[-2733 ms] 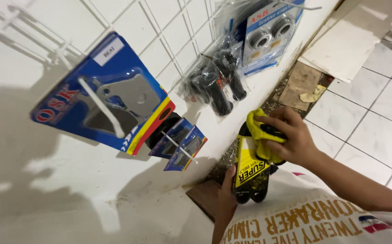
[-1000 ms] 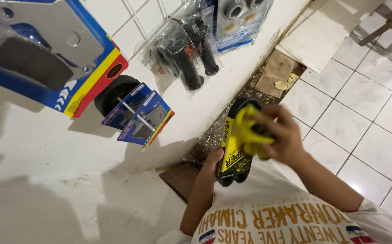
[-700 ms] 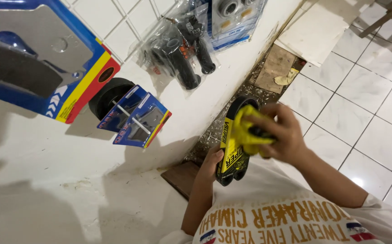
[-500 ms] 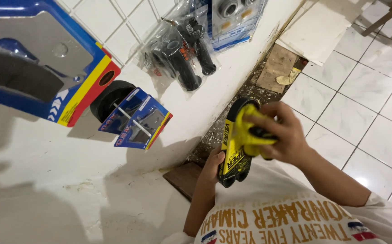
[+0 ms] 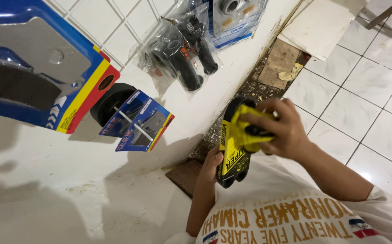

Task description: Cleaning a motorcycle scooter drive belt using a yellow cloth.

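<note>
My left hand (image 5: pixel 210 165) grips the lower end of a black drive belt in a yellow printed card sleeve (image 5: pixel 233 156), holding it upright in front of my chest. My right hand (image 5: pixel 282 131) presses a crumpled yellow cloth (image 5: pixel 245 131) against the upper part of the belt. The belt's black loop (image 5: pixel 237 101) shows above the cloth. Both hands are close to the white wall.
Packaged parts hang on a white wire grid on the wall: a big blue card pack (image 5: pixel 33 81), small blue packs (image 5: pixel 137 122), black hand grips in a clear bag (image 5: pixel 182 54), a bearing pack (image 5: pixel 236 18). White floor tiles (image 5: pixel 367 81), rubble and loose boards (image 5: pixel 313 27) lie below.
The view has drifted so the hanging packs moved up and left in frame. My hands stay on the belt, the right hand's cloth shifting slightly over its upper part.
</note>
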